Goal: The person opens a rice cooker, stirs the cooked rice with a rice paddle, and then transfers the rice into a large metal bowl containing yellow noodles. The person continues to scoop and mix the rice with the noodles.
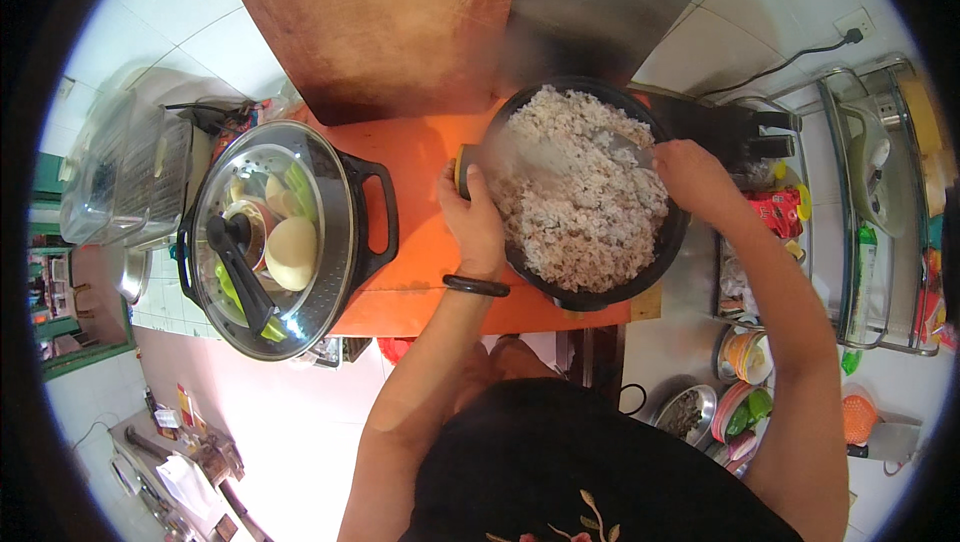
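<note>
A round black pot (679, 242) full of steaming cooked rice (585, 197) stands on the orange tabletop. My left hand (474, 212) grips the pot's side handle (466, 167), thumb on top; a dark bangle is on that wrist. At the pot's right rim my right hand (686, 174) is closed round the end of a utensil, whose pale blade (619, 146) lies in the rice; its exact kind is hard to tell. To the left sits an oval black pan (379, 204) under a glass lid (225, 324), with a large pale round item, green vegetables and a bowl showing through.
A wooden board (390, 17) and a grey cutting board (600, 24) lean behind the pot. At right are a metal rack (832, 204), bowls of vegetables (742, 414) and a cleaver (889, 437). A clear plastic container (127, 167) stands at far left.
</note>
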A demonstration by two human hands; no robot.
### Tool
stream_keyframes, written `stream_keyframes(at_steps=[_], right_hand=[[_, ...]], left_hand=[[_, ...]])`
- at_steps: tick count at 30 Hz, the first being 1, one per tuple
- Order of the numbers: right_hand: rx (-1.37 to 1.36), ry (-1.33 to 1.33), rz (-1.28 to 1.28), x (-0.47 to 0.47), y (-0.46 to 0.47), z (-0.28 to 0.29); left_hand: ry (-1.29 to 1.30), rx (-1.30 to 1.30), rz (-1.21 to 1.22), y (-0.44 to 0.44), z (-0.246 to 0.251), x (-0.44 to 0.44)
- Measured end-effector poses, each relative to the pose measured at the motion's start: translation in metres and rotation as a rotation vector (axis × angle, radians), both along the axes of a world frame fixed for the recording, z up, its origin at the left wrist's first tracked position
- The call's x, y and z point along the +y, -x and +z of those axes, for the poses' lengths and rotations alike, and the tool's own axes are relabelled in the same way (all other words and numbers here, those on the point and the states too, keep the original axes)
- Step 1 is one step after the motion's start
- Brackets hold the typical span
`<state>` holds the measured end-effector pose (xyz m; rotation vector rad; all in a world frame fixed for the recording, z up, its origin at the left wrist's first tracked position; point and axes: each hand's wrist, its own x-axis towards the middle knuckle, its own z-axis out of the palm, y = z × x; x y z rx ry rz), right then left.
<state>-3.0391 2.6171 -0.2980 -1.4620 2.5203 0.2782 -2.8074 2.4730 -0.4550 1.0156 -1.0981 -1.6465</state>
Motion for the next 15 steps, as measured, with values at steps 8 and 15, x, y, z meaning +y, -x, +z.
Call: stream_keyframes(at_steps=[8,15], right_hand=[[-0.221,0.056,0.342,-0.027,0.041,-0.036],[-0.402,-0.197,0.353,-0.063,0.065,-0.02]], left_hand=[[0.016,-0.076,0.01,0.005,-0.005,-0.003],[0.045,-0.085,-0.015,0.003,-0.005,-0.001]])
